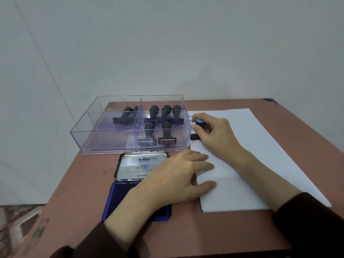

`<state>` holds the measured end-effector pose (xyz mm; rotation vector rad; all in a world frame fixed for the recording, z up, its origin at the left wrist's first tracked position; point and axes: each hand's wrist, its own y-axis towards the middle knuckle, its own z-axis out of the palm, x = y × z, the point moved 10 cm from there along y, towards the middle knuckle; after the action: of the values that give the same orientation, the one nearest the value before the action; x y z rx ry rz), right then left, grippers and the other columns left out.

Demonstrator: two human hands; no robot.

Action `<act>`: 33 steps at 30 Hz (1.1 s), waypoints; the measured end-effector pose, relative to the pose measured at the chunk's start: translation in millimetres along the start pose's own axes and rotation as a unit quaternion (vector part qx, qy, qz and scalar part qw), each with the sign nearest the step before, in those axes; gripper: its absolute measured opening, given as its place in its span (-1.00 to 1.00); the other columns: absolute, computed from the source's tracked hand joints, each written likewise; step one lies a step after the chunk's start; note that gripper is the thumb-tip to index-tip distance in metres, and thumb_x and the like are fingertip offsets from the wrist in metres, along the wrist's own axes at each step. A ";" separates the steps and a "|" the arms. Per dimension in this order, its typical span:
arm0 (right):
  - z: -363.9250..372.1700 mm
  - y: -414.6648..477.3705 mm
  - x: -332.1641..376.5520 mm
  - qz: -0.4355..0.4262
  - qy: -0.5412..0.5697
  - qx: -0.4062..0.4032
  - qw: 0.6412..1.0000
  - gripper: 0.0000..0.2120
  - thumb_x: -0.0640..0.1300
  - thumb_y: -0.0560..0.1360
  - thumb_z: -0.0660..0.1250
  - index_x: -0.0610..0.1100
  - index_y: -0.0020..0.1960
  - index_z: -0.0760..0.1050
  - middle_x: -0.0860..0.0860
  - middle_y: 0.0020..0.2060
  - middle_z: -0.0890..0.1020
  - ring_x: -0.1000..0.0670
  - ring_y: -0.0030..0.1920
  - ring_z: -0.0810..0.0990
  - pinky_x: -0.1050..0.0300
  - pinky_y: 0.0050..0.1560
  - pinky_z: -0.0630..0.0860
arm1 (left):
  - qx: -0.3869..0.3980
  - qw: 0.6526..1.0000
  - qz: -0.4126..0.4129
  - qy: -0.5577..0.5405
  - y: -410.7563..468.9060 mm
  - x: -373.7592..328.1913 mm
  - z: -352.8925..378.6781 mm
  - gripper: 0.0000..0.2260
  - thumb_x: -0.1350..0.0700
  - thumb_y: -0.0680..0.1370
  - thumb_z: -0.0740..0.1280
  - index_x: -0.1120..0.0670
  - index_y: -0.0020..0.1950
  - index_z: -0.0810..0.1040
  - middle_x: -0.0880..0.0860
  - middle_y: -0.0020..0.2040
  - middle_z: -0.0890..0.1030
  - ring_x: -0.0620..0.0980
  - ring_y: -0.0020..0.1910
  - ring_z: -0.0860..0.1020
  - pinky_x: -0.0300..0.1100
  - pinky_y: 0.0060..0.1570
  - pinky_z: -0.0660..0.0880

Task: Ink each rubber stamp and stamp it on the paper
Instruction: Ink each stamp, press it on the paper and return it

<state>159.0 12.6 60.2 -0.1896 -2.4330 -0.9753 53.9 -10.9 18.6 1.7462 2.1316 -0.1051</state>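
Note:
My right hand (214, 131) grips a black rubber stamp (199, 125) with a blue cap, base down on the far left corner of the white paper (260, 146). A faint blue print shows just beyond it on the paper. My left hand (178, 175) lies flat, fingers spread, on the paper's left edge and partly covers the open blue ink pad (119, 198). The pad's silver lid (135, 165) stands hinged back. Several black-handled stamps (162, 113) stand in the clear plastic box (104, 144).
The brown table (81, 183) ends at the left in a drop to a patterned floor (16, 220). The clear box sits at the far left, against the grey wall. Two stamps (123, 116) occupy its left compartment.

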 end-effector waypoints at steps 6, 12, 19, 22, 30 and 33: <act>1.7 0.9 -1.4 0.008 0.015 0.015 1.000 -0.96 -0.19 0.50 0.35 -0.13 -0.05 0.54 -0.05 -0.42 0.52 0.01 -0.43 0.39 0.38 -0.35 0.33 | -0.008 1.000 0.002 0.001 0.5 1.0 -0.1 -0.53 -0.25 0.47 0.15 -0.10 0.30 0.48 -0.09 0.35 0.44 -0.15 0.34 0.30 -0.07 0.24 0.40; -23.6 10.6 -23.3 0.119 0.187 -0.049 0.974 -0.95 -0.16 0.51 0.35 -0.03 -0.06 0.54 0.05 -0.33 0.55 0.05 -0.35 0.48 0.26 -0.31 0.44 | -0.016 1.000 0.001 0.000 1.5 0.2 -1.6 -0.49 -0.27 0.44 0.10 -0.09 0.29 0.49 -0.07 0.33 0.46 -0.13 0.33 0.34 -0.07 0.26 0.39; -46.6 14.9 -23.6 0.185 0.282 -0.086 0.938 -0.93 -0.17 0.52 0.33 -0.14 -0.01 0.52 0.00 -0.41 0.55 0.09 -0.46 0.46 0.26 -0.43 0.37 | -0.025 1.000 -0.007 -0.004 4.4 1.0 -3.5 -0.55 -0.21 0.44 0.21 -0.09 0.28 0.50 -0.09 0.33 0.46 -0.16 0.33 0.33 -0.10 0.29 0.35; -54.2 9.4 -18.6 0.210 0.326 -0.094 0.917 -0.98 -0.16 0.52 0.32 -0.10 -0.08 0.53 -0.06 -0.42 0.52 0.02 -0.48 0.41 0.16 -0.43 0.35 | -0.079 0.996 0.003 -0.049 0.7 -3.8 -20.0 -0.61 -0.15 0.47 0.23 -0.01 0.21 0.57 -0.04 0.27 0.52 -0.15 0.27 0.39 -0.32 0.29 0.28; -33.6 -16.1 61.8 0.138 0.341 0.001 0.930 -0.89 -0.18 0.54 0.30 -0.09 0.06 0.50 -0.01 -0.37 0.57 0.03 -0.42 0.48 0.23 -0.40 0.40 | -0.399 0.909 -0.099 0.071 -80.9 50.4 -122.4 -0.77 0.10 0.53 0.23 0.12 0.08 0.61 -0.01 0.08 0.60 0.00 0.10 0.46 -0.35 0.15 0.27; -3.3 -31.7 96.1 0.100 0.322 0.069 0.939 -0.94 -0.19 0.51 0.34 -0.13 -0.02 0.53 0.02 -0.34 0.59 0.08 -0.40 0.54 0.30 -0.34 0.44 | -0.417 0.883 -0.187 0.110 -105.8 92.3 -127.9 -0.68 0.01 0.54 0.19 0.11 0.19 0.57 0.04 0.15 0.59 0.08 0.21 0.43 -0.14 0.25 0.28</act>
<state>67.8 -18.4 91.5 -0.0506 -1.8245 -0.6390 -92.7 88.8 86.7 0.8642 2.1442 0.8242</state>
